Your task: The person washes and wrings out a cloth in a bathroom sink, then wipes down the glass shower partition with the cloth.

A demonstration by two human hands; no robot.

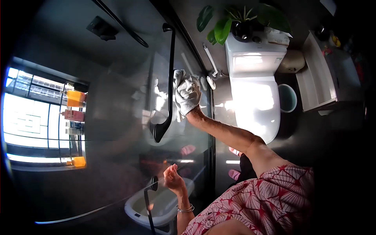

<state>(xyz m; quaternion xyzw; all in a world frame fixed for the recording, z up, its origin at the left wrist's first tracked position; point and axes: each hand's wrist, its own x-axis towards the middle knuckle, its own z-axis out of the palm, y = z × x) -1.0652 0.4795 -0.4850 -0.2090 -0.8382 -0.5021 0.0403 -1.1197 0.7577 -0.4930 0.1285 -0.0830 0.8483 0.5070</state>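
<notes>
My right hand (pixel 190 102) presses a crumpled white-grey cloth (pixel 187 88) against the glass door (pixel 117 129), beside its long black handle (pixel 171 70). The cloth covers most of the fingers. Lower down, my left hand (pixel 174 179), with bangles at the wrist, has its fingers curled closed at the glass door's edge. That edge runs in a line up to the hand. A faint reflection shows in the dark glass.
A white toilet (pixel 256 105) stands to the right, with a potted plant (pixel 241 29) on its tank. Beside it are a round bin (pixel 288 98) and a cabinet (pixel 319 74). A white baby bathtub (pixel 164 203) lies below my left hand. Several bottles (pixel 74 115) line the window.
</notes>
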